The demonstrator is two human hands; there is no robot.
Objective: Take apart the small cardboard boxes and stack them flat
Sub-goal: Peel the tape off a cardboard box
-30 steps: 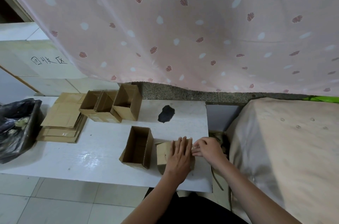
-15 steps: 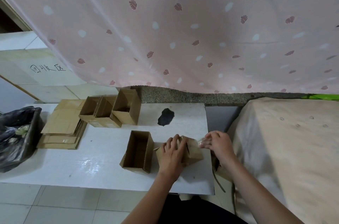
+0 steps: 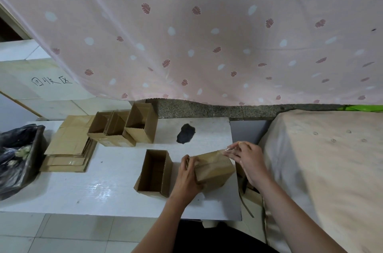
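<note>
A small closed cardboard box sits tilted near the right front of the white table. My left hand grips its left side. My right hand pinches a strip of clear tape at the box's top right corner. An open empty box stands just left of my left hand. Three more open boxes stand in a row at the back. A stack of flattened boxes lies at the back left.
A black bag of scraps sits at the table's left end. A dark patch marks the tabletop. A cloth-covered surface lies to the right, and a pink patterned curtain hangs behind. Cardboard scraps hang beside the table's right edge.
The closed box lay flat under both hands; now it is tipped up. My left hand has shifted to its side and my right hand has lifted, pulling tape off the top corner.
</note>
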